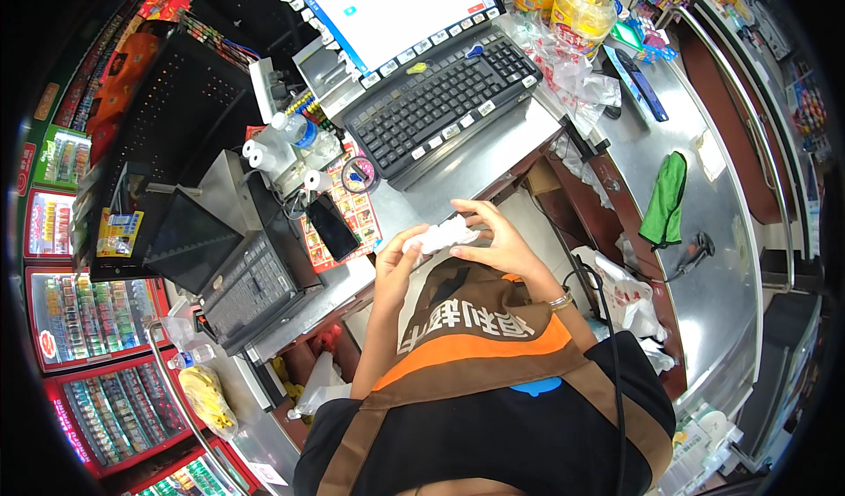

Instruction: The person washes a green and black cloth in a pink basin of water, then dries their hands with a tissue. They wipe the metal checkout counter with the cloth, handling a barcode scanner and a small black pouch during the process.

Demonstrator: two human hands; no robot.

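In front of my apron, my left hand (397,256) pinches a crumpled white wad (441,237), which looks like tissue or thin plastic. My right hand (503,244) is curved around the wad's right end with thumb and index finger spread. Whether its middle fingers touch the wad cannot be told. Just beyond both hands is the edge of a metal checkout counter (422,202). A black phone (332,227) lies on a red printed sheet (370,232), left of my left hand.
A black keyboard (442,103) stands below a lit monitor (396,14). A roll of tape (360,175) and a plastic bottle (307,133) are left of it. On the right-hand counter lie a green cloth (664,200) and a handheld scanner (696,253). A black cable (614,364) hangs beside my right arm.
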